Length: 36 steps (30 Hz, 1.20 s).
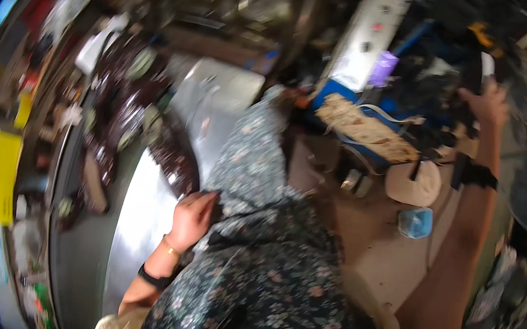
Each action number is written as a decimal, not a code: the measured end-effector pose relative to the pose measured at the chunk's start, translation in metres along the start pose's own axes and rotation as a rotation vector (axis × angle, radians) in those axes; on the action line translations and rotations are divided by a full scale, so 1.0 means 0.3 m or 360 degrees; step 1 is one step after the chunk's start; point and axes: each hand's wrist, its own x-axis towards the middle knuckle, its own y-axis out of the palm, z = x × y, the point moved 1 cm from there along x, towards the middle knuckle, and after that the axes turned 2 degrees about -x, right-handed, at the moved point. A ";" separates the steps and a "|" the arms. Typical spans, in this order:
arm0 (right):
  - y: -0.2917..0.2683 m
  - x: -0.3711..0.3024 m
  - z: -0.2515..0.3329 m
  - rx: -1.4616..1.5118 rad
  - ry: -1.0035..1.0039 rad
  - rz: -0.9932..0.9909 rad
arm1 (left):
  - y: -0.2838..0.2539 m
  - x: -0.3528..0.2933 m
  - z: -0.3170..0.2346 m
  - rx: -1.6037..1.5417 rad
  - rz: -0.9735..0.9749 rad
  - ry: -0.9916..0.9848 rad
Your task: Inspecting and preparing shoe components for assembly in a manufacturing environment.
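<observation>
A dark floral cloth (252,244) drapes over my front, its narrow end stretching forward over the edge of a shiny metal table. My left hand (191,220) is closed, its curled fingers at the left edge of this cloth. Far to the right, my right hand (487,105) reaches out with fingers apart, over dark clutter. A white, blade-shaped piece (487,65) lies just beyond its fingertips; whether they touch it I cannot tell. Motion blurs the picture.
Dark, glossy filled plastic bags (144,104) lie on the metal table (88,261) at left, beside shelves of goods. At right are a blue crate (337,94), a tan textured slab (369,129), a round beige piece (413,182) and a blue cup (415,223).
</observation>
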 end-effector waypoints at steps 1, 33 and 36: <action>0.063 0.021 -0.055 0.0404 0.0101 0.0188 | 0.017 0.030 -0.023 0.0022 0.0006 0.0119; -0.029 -0.988 0.684 0.3564 0.0397 0.2259 | -0.072 0.290 0.247 0.0765 -0.1021 -0.0637; 0.019 -0.867 1.078 0.3848 -0.0023 0.1518 | -0.099 0.282 0.357 0.0607 -0.1036 -0.0906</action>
